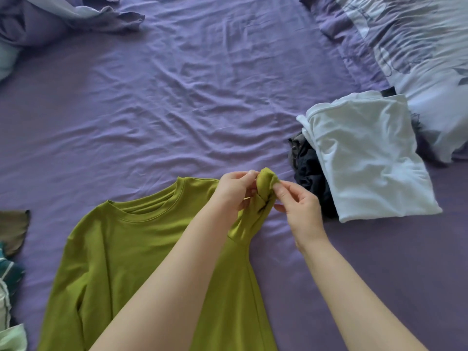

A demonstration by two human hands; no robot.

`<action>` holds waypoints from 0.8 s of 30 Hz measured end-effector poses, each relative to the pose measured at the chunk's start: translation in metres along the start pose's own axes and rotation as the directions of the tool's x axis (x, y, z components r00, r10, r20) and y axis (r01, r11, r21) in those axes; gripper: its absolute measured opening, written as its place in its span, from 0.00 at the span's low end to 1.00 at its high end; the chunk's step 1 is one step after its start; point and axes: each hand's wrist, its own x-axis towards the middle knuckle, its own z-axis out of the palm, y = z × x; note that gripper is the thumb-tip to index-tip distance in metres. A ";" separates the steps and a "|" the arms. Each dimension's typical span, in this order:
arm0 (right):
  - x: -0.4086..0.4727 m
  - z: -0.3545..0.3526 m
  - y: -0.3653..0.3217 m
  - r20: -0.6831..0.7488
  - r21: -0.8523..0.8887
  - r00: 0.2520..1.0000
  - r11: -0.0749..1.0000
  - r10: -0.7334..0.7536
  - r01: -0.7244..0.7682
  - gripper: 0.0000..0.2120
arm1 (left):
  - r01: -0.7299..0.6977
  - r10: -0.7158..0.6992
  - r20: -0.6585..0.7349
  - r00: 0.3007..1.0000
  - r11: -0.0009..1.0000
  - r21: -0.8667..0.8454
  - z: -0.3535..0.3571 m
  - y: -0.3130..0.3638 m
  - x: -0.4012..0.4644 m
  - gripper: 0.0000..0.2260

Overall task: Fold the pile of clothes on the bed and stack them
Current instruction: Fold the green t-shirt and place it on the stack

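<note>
A green long-sleeved top lay flat on the purple bed sheet at the near left of the scene, its round neckline pointing toward the far side. Its right sleeve was lifted off the sheet and bunched up between the two hands. The left hand pinched the sleeve's rolled end from the left, fingers curled around the cloth. The right hand pinched the same end from the right with thumb and forefinger, its other fingers loosely bent. The hands were close together, clamped on the one bunch of fabric.

To the right, just beside the hands, a folded white garment sat on top of a dark garment that stuck out from under its left edge. Behind that stack lay a pale patterned duvet. A purple pillow occupied the far left corner. Unfolded clothes showed at the near left edge.
</note>
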 end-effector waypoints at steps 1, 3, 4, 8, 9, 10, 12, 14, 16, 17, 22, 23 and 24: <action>0.003 -0.006 -0.001 -0.046 -0.019 0.999 1.000 -0.018 0.017 0.08 | -0.034 0.034 -0.031 0.999 0.999 0.004 -0.001 -0.003 -0.001 0.07; 0.008 -0.018 -0.006 -0.103 -0.051 0.994 0.998 -0.036 0.031 0.10 | -0.147 0.154 -0.093 0.984 0.985 0.086 -0.003 -0.011 -0.003 0.04; 0.011 -0.023 -0.007 -0.120 -0.059 0.992 0.998 -0.031 0.024 0.11 | -0.213 0.228 -0.100 0.969 0.967 0.140 -0.003 -0.014 -0.005 0.02; 0.021 -0.033 -0.018 -0.126 -0.026 0.992 1.000 0.009 -0.013 0.11 | -0.429 0.472 0.031 0.881 0.769 0.474 0.006 -0.029 -0.015 0.05; 0.023 -0.035 -0.022 -0.134 0.010 0.990 0.999 0.036 -0.035 0.10 | -0.454 0.499 0.066 0.864 0.717 0.529 0.009 -0.030 -0.016 0.05; 0.025 -0.036 -0.027 -0.133 0.055 0.989 0.996 0.071 -0.064 0.10 | -0.468 0.508 0.090 0.857 0.692 0.550 0.012 -0.029 -0.017 0.05; 0.028 -0.038 -0.036 -0.089 0.130 0.986 0.983 0.144 -0.132 0.09 | -0.472 0.501 0.111 0.858 0.686 0.554 0.020 -0.026 -0.017 0.06; 0.029 -0.039 -0.044 -0.022 0.168 0.979 0.966 0.201 -0.195 0.09 | -0.458 0.507 0.109 0.855 0.639 0.617 0.027 -0.021 -0.017 0.08; 0.031 -0.041 -0.048 -0.012 0.160 0.976 0.963 0.219 -0.215 0.08 | -0.445 0.497 0.106 0.861 0.637 0.630 0.032 -0.013 -0.018 0.06; 0.032 -0.043 -0.048 -0.037 0.139 0.977 0.969 0.209 -0.202 0.08 | -0.446 0.482 0.103 0.870 0.682 0.580 0.032 -0.009 -0.018 0.05; 0.037 -0.060 -0.042 -0.093 -0.127 0.996 0.991 0.016 -0.028 0.10 | -0.390 0.431 -0.004 0.903 0.821 0.418 0.014 0.023 -0.021 0.10; 0.038 -0.062 -0.042 -0.061 -0.176 0.998 0.984 -0.017 0.006 0.11 | -0.383 0.418 0.003 0.908 0.828 0.409 0.012 0.028 -0.021 0.10; 0.038 -0.064 -0.042 -0.030 -0.218 0.999 0.976 -0.035 0.028 0.10 | -0.376 0.411 0.017 0.911 0.816 0.439 0.011 0.032 -0.021 0.10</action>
